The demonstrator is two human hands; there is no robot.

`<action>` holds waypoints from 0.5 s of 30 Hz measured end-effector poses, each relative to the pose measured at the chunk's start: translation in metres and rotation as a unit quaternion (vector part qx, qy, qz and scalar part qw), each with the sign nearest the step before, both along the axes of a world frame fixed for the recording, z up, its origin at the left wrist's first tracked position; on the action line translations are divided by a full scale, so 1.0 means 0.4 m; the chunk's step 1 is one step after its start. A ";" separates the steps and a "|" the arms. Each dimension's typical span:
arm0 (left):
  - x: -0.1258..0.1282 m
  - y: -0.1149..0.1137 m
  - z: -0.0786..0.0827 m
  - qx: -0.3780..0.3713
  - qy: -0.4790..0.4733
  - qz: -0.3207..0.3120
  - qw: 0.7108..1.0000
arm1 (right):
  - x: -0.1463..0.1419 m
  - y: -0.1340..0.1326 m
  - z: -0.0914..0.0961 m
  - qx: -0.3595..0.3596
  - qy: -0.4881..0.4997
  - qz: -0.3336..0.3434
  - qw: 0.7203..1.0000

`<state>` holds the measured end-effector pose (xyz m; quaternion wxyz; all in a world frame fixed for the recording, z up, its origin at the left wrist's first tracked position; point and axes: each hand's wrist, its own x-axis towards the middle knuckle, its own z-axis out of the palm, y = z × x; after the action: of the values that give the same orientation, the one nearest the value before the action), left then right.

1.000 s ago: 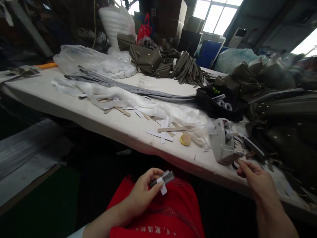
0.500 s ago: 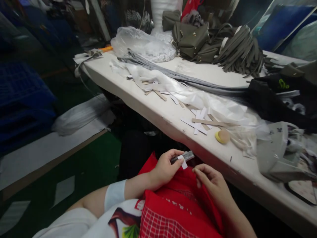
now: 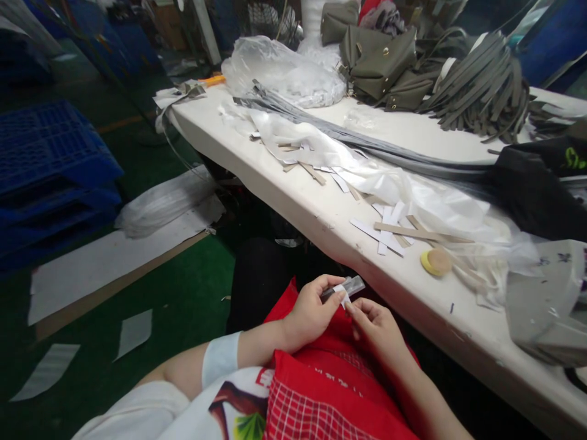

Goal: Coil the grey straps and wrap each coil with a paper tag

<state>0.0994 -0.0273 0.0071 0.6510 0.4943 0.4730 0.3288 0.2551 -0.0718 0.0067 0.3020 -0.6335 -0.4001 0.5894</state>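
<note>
Above my lap, my left hand [image 3: 308, 313] is closed around a small, flat, grey piece [image 3: 354, 285] that looks like a folded strip in clear plastic. Its far end sticks out past my fingers. A white paper-like band [image 3: 340, 290] lies across the piece, with my left thumb against it. My right hand [image 3: 380, 330] pinches at the band's loose lower end with thumb and forefinger. The fingertips hide part of that end. Beneath both hands is a red apron [image 3: 330, 391] with a checked pocket.
Beside me runs a white table [image 3: 316, 229] with paper and tan strips [image 3: 389, 229], a yellow tape roll [image 3: 435, 261] and long grey straps [image 3: 348, 137]. Olive bags [image 3: 378, 64] and a plastic bag [image 3: 284, 70] lie farther back. Blue pallets [image 3: 55, 165] are stacked at left.
My right hand has moved left and now meets the white band, where before it was apart from it. The view has shifted, so the table sits farther right.
</note>
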 end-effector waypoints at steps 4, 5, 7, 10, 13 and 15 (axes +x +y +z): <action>-0.005 0.010 -0.019 0.015 0.026 -0.018 0.999 | 0.005 0.014 -0.019 -0.011 0.006 0.011 1.000; -0.006 0.012 -0.020 0.019 0.034 -0.014 0.999 | 0.006 0.017 -0.022 -0.008 0.019 0.016 1.000; -0.007 0.015 -0.017 0.026 0.051 0.003 0.998 | 0.005 0.024 -0.025 0.006 0.047 0.024 0.999; -0.012 0.017 -0.009 0.082 0.080 0.014 0.993 | -0.007 0.041 -0.028 0.032 0.072 0.010 0.997; -0.023 0.020 -0.015 0.192 0.101 -0.006 0.976 | -0.033 0.065 -0.035 0.062 0.091 -0.030 0.993; -0.031 0.026 -0.028 0.254 0.106 -0.016 0.961 | -0.052 0.084 -0.049 0.083 0.109 -0.052 0.989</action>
<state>0.0871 -0.0170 -0.0040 0.4552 0.6830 0.4322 0.3735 0.2343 -0.0382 -0.0128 0.4256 -0.5581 -0.3791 0.6030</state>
